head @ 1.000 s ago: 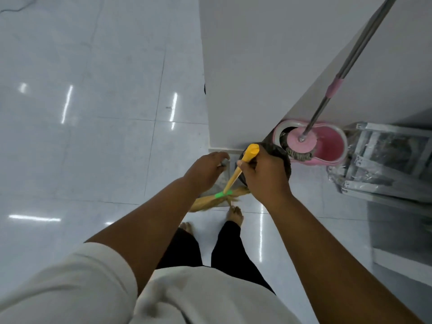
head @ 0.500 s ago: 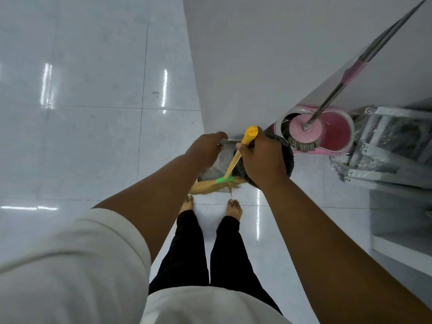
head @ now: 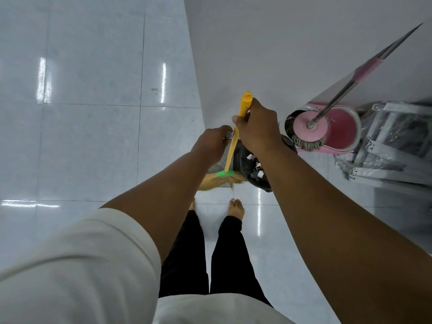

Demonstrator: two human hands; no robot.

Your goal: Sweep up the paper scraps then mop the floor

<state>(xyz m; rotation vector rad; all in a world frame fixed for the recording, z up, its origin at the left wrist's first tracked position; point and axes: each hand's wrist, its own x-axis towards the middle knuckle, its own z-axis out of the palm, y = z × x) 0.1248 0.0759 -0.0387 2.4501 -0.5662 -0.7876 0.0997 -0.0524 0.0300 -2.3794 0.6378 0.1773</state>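
yellow broom handle (head: 234,146): slants down from beside the wall (head: 257,54) to a green band (head: 225,173), with straw bristles (head: 210,182) fanned on the floor beneath.
right hand (head: 257,128): fingers wrapped round the broom handle just below its yellow top.
left hand (head: 214,142): curled round a grey grip, just beside the broom handle and lower than the right hand.
grey dustpan (head: 216,165): mostly hidden under the left wrist, by the bristles; what it holds cannot be told.
black bin (head: 243,160): under the right forearm, close against the bristles, at the wall corner.
paper scraps (head: 257,165): small white bits lying inside the bin.
mop (head: 309,126): pink round head with grey strands sits in the pink bucket (head: 343,132), pole leaning up to the right.
ladder (head: 385,146): folded metal, lying right of the bucket.
floor (head: 93,136): glossy white tiles; bare feet (head: 236,208) stand just behind the bristles.
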